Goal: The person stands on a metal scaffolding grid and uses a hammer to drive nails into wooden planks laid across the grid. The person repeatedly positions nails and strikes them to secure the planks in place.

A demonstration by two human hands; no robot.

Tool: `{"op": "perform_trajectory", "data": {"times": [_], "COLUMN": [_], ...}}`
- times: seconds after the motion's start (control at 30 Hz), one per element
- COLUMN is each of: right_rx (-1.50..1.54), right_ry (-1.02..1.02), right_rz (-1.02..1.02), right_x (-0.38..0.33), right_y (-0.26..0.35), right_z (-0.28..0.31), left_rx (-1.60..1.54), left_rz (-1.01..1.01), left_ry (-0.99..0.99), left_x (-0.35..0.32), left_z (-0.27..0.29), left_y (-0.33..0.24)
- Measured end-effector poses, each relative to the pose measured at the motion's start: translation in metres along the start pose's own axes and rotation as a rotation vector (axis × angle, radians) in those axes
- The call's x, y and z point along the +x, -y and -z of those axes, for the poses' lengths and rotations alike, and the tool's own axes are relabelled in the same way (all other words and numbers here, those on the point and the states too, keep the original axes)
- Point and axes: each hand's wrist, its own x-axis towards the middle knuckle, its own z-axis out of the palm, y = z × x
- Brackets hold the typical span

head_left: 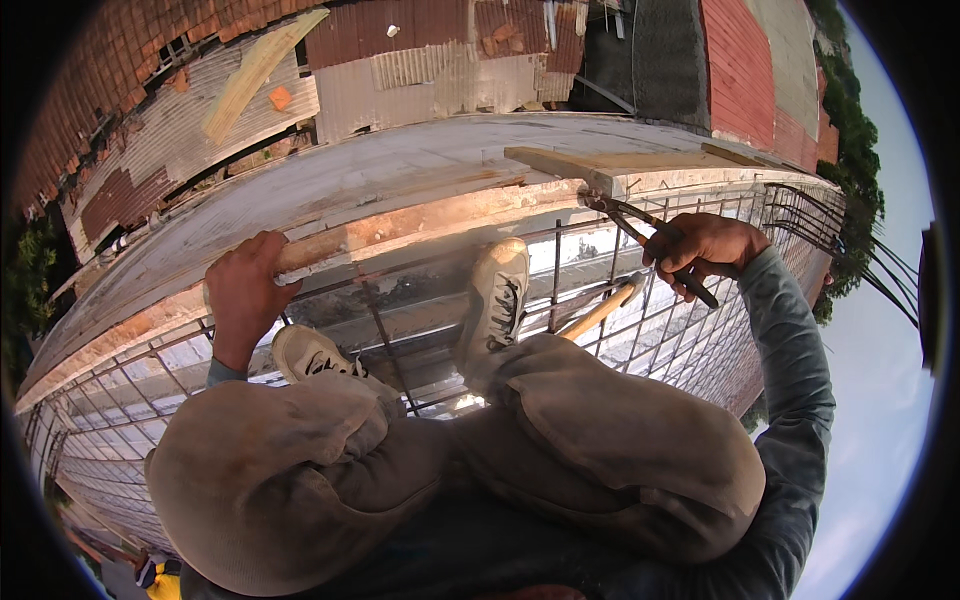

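Note:
My left hand (250,295) is closed over the edge of a long wooden board (400,228) that runs along the slab's rim. In my right hand (708,245) is a pair of pincers (640,222), its dark-gripped handles between my fingers. The pincers' jaws are at the board's upper edge, where a second plank (560,165) meets it; whether they bite on a nail there is too small to tell. Below the pincers, a light wooden handle (597,312) lies slanting on the steel rebar mesh (555,275); its far end is unclear.
My shoes (497,290) rest on the mesh, knees bent. Beyond the board stretches a grey surface (400,160), with rusty corrugated roofs (390,40) lower down. Bent rebar ends (885,265) stick out at the right. Someone in yellow (160,578) shows at the lower left.

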Motion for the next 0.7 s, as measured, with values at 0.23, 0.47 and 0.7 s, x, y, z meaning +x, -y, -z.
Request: {"op": "perform_trajectory", "data": {"times": [0.23, 0.47, 0.7], "right_rx": [-0.093, 0.355, 0.613], "right_ry": [-0.004, 0.008, 0.111], "right_rz": [-0.103, 0.073, 0.095], "right_x": [0.002, 0.007, 0.008], "right_y": [0.024, -0.019, -0.025], "right_z": [0.004, -0.035, -0.055], "left_rx": [0.015, 0.013, 0.007], "left_rz": [-0.027, -0.023, -0.036], "left_ry": [-0.032, -0.029, -0.002], "left_x": [0.001, 0.001, -0.002], "left_z": [-0.001, -0.003, -0.003], "left_y": [0.000, 0.002, 0.001]}}
